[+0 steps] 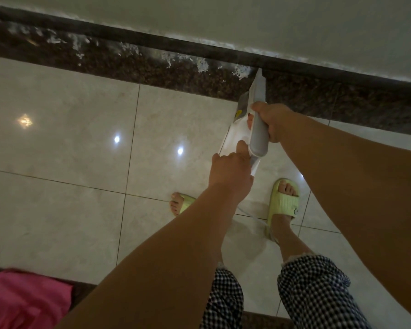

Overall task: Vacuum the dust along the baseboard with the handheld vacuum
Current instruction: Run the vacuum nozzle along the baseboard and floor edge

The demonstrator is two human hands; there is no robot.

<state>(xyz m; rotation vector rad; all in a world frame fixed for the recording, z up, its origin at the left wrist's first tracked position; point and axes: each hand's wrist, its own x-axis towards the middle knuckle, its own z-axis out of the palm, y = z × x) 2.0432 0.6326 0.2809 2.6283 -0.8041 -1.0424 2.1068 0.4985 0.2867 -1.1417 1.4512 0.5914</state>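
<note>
A white and grey handheld vacuum (pixel 259 138) points away from me, its narrow nozzle tip (pixel 259 73) touching the dark baseboard (pixel 199 52) at the wall's foot. My right hand (pixel 274 122) grips the grey handle from the right. My left hand (pixel 230 168) holds the vacuum's white rear end, thumb on top. White shredded dust (pixel 203 65) lies in clumps along the speckled dark floor border (pixel 152 67), left of the nozzle. Right of the nozzle the border looks clean.
Glossy cream floor tiles (pixel 69 138) spread to the left. My feet in pale green slippers (pixel 286 200) stand just behind the vacuum, with a thin white cord (pixel 254 217) trailing between them. A pink cloth (pixel 26 300) lies at the lower left.
</note>
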